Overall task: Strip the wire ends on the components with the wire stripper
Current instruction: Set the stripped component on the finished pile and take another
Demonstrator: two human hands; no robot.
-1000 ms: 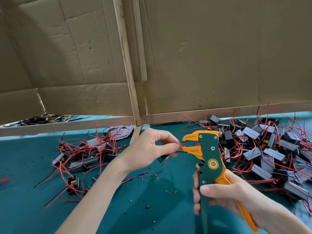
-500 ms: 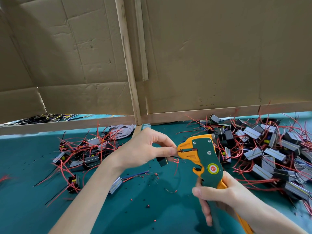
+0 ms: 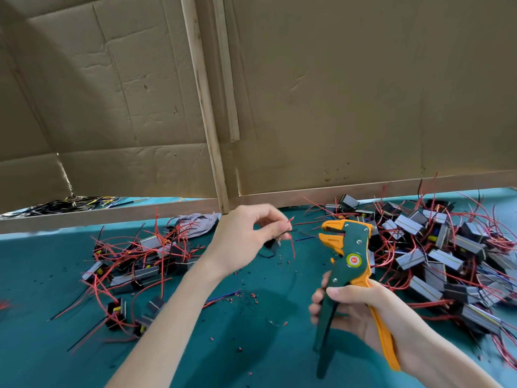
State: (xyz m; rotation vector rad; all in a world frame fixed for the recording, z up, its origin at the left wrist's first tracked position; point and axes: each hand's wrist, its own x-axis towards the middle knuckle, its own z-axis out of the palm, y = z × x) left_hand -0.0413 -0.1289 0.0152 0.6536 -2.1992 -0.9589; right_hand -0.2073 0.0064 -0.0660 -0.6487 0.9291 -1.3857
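My right hand (image 3: pixel 355 309) grips the handles of a green and orange wire stripper (image 3: pixel 347 256), held upright with its orange jaws (image 3: pixel 330 236) facing left and nothing in them. My left hand (image 3: pixel 246 236) pinches the thin wires of a small black component (image 3: pixel 273 244) that hangs just below the fingertips. A red wire (image 3: pixel 292 245) from it dangles a short way left of the jaws, apart from them.
A heap of grey-black components with red wires (image 3: pixel 436 253) lies on the green table at the right. A smaller tangled heap (image 3: pixel 145 259) lies at the left. Cut bits of insulation (image 3: pixel 246 295) dot the table. A cardboard wall (image 3: pixel 335 93) stands behind.
The left hand has drawn the component's wire out of the stripper jaws and moved left and up. The stripper has tilted upright and its handles have spread.
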